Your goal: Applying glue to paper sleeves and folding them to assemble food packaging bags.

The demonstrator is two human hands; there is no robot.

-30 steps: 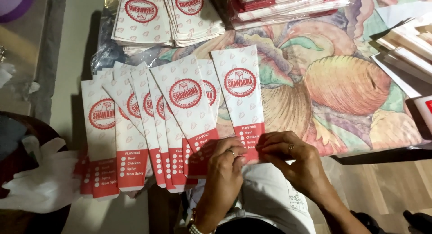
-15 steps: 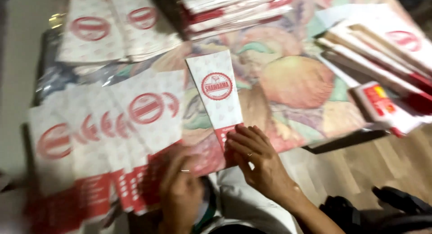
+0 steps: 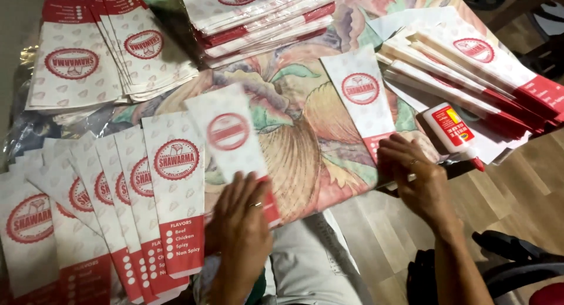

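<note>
View from the head camera, looking down at a desk (image 3: 305,123) covered by a cloth with a leaf-and-fruit pattern. The left hand (image 3: 244,228), lower centre of the frame, lay flat with fingers spread on the lower end of a blurred paper sleeve (image 3: 229,140), white with a red oval emblem; the hand pressed on it and did not grip; the sleeve's red bottom band was mostly hidden under the fingers. The right hand (image 3: 414,176), right of centre, rested open, palm down, on the bottom of a second paper sleeve (image 3: 361,99) lying apart on the cloth; its lower band was likewise covered. Along the lower left a fanned row of sleeves (image 3: 117,205) overlapped so that only strips of each showed, and the leftmost were cut off by the frame edge. Further stacks lay at the upper left (image 3: 100,52), at top centre (image 3: 264,17) (cropped by the top edge) and at the upper right (image 3: 470,70). A white glue bottle (image 3: 451,129) with a red and yellow label lay just beside the right hand; its tip overhung the desk edge. A dark chair part (image 3: 517,258) at the lower right was only partly visible.
</note>
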